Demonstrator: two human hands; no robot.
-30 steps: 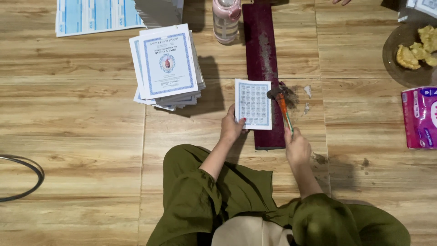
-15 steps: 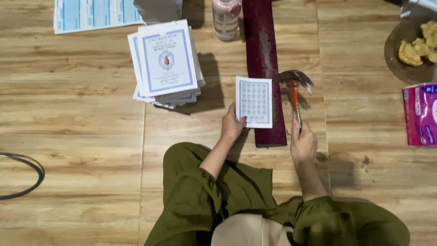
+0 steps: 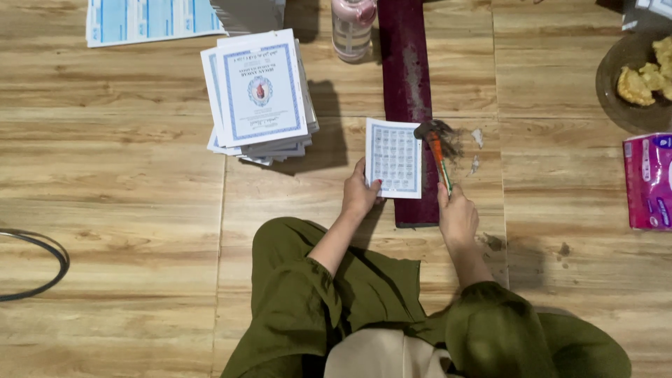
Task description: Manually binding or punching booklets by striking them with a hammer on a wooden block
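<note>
A small booklet (image 3: 395,157) with a blue grid cover lies on a long dark red board (image 3: 408,77) on the wooden floor. My left hand (image 3: 362,194) presses on the booklet's lower left corner. My right hand (image 3: 457,215) grips the orange handle of a hammer (image 3: 437,150). The hammer's metal head is blurred and sits at the booklet's upper right edge. Olive green sleeves and trousers fill the bottom of the view.
A stack of blue-bordered booklets (image 3: 260,94) sits to the upper left, flat blue sheets (image 3: 150,19) beyond it. A pink bottle (image 3: 352,26) stands by the board's far end. A bowl of fried snacks (image 3: 637,77) and a pink tissue pack (image 3: 649,180) lie right. A black cable (image 3: 38,266) curves at left.
The hammer rose and swung right half a second ago, then came down again onto the booklet's upper right edge. My left hand stayed on the booklet.
</note>
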